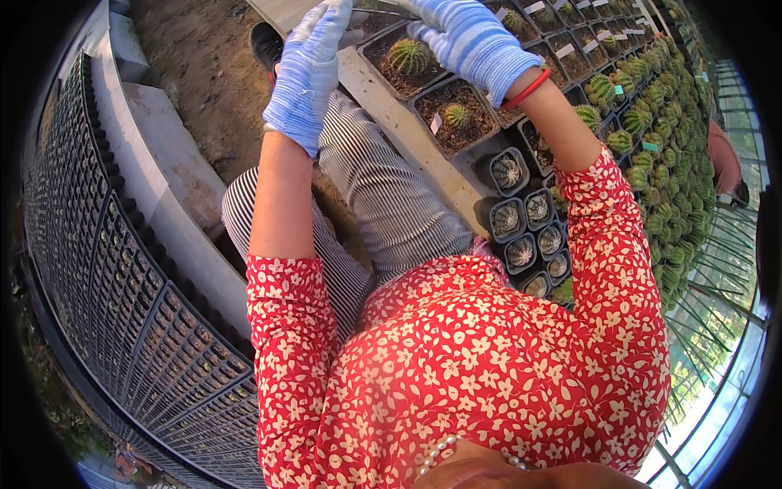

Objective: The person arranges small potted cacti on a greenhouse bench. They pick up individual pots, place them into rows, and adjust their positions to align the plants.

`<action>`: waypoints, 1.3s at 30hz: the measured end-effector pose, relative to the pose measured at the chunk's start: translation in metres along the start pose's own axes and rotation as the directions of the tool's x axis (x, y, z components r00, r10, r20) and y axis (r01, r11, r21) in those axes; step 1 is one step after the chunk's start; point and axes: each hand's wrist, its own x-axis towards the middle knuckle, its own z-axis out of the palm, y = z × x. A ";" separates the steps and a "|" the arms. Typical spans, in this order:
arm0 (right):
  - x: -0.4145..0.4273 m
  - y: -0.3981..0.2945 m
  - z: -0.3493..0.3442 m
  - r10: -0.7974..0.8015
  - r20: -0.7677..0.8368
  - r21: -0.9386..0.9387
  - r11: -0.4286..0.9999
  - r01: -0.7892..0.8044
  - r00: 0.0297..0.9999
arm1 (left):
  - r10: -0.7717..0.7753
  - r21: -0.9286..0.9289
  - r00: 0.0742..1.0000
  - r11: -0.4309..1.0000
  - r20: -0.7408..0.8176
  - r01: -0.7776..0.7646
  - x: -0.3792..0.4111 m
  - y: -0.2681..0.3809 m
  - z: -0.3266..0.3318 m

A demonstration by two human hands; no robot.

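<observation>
My left hand (pixel 308 76), in a blue and white knitted glove, reaches to the top edge of the view. My right hand (pixel 473 46) wears a matching glove and hovers over the potted cacti, its fingers running out of the frame. Between the hands is part of a dark pot (pixel 374 23) with a thin rim; whether either hand grips it I cannot tell. Below my right hand, a round ribbed cactus (pixel 408 57) grows in a square black pot. Nearer me, a smaller cactus (pixel 456 115) stands in another pot of brown soil with a white label (pixel 435 123).
Small square pots (pixel 506 219) with grey-green cacti line the bench's concrete edge (pixel 400 119). Dense rows of green cacti (pixel 663 177) fill the right. Black seedling trays (pixel 153 287) spread along the left, beyond a dirt path (pixel 189 73). Another person (pixel 725 159) is at the far right.
</observation>
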 end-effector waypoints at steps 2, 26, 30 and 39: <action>-0.009 -0.005 -0.019 0.149 0.152 -0.238 0.965 -0.110 0.977 | 0.047 0.137 0.997 0.990 -0.066 -0.037 -0.010 -0.001 -0.014; -0.009 0.026 0.064 0.292 0.323 -0.417 0.898 -0.141 0.900 | 0.335 0.554 0.928 0.748 0.161 -0.366 -0.001 -0.027 -0.004; -0.003 0.021 0.061 0.305 0.456 -0.443 0.893 -0.083 0.836 | 0.169 0.466 0.985 0.870 0.029 -0.163 0.000 -0.033 0.005; -0.011 0.021 0.076 0.040 0.522 -0.416 0.884 0.213 0.852 | 0.184 0.503 0.982 0.853 -0.037 -0.141 0.002 -0.063 0.008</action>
